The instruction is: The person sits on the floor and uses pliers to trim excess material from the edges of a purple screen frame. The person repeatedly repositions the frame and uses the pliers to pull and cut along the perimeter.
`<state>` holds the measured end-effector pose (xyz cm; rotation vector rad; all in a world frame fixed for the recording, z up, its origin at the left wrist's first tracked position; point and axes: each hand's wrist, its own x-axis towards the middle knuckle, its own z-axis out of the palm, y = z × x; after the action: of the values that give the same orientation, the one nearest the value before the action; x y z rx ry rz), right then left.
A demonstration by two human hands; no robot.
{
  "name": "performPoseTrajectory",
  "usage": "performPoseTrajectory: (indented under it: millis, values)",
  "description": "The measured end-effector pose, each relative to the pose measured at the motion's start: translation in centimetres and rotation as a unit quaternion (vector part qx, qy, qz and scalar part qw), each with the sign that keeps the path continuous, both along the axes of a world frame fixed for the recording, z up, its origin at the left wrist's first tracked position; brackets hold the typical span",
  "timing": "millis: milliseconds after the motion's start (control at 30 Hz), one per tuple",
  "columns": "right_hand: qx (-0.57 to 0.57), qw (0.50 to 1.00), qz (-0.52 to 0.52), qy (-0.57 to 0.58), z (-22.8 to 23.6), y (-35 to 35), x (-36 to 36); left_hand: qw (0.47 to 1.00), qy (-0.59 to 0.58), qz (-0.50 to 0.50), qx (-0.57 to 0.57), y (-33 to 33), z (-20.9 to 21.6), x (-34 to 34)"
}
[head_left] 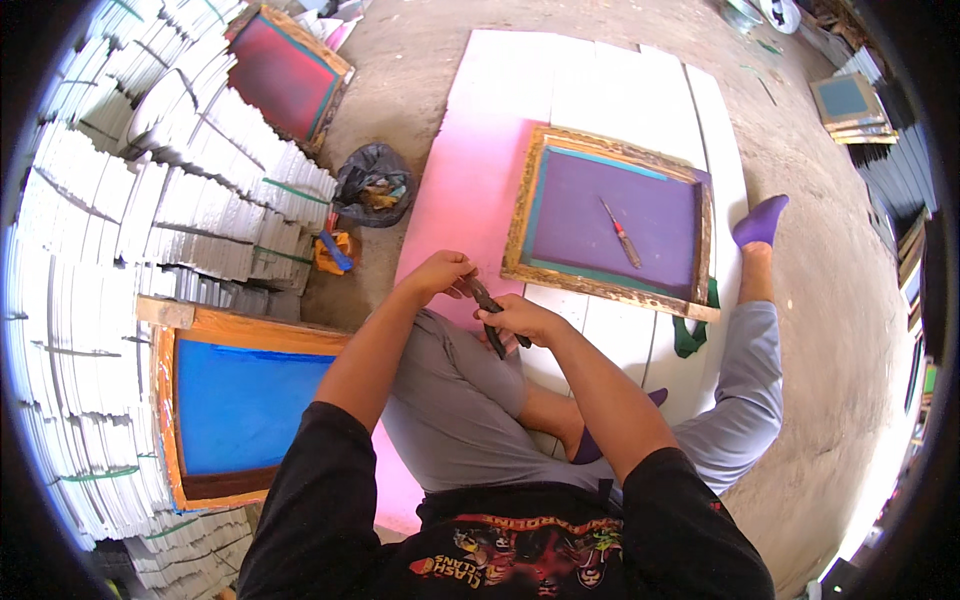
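Note:
Above my lap, my right hand [530, 319] is closed round a pair of dark pliers [482, 297], whose handles point down toward my knee. My left hand [444, 274] is at the jaws, its thumb and fingers pinched together. Whatever it may hold there is too small to make out. Beyond my hands lies a wooden-framed printing screen [516, 235] with purple mesh and a teal border. A screwdriver [626, 246] with a red and brown handle rests on the mesh, touched by neither hand.
White boards [610, 85], partly pink, lie under the screen and me. A blue screen [250, 405] leans at left near tied white stacks [190, 215]. A black bag [375, 175], an orange item [337, 252], a red screen [285, 75] and green cloth [688, 338] lie around.

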<state>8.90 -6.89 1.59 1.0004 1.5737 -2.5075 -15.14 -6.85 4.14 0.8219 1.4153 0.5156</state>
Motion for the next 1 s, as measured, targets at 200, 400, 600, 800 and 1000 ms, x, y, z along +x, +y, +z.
performPoseTrajectory:
  millis: [200, 400, 600, 800, 1000]
  values:
    - [-0.003, 0.995, -0.001, -0.103, 0.7, -0.2, -2.0, 0.95, 0.294, -0.017, 0.106, -0.7, -4.0, -0.9]
    - [0.027, 0.995, -0.018, -0.097, -0.9, 0.2, 0.0, 0.938, 0.324, -0.058, 0.104, 0.4, -2.7, 0.7]
    - [0.059, 0.983, -0.09, -0.152, 1.6, -0.6, 5.7, 0.86, 0.466, -0.123, 0.168, 0.0, -0.5, 3.1]
    - [0.193, 0.922, -0.148, -0.301, -0.1, -1.4, 16.6, 0.781, 0.47, -0.233, 0.339, 0.4, 1.8, 7.3]
    - [0.232, 0.858, -0.197, -0.413, 0.2, -2.0, 22.4, 0.698, 0.457, -0.264, 0.484, 0.8, 0.1, 12.0]
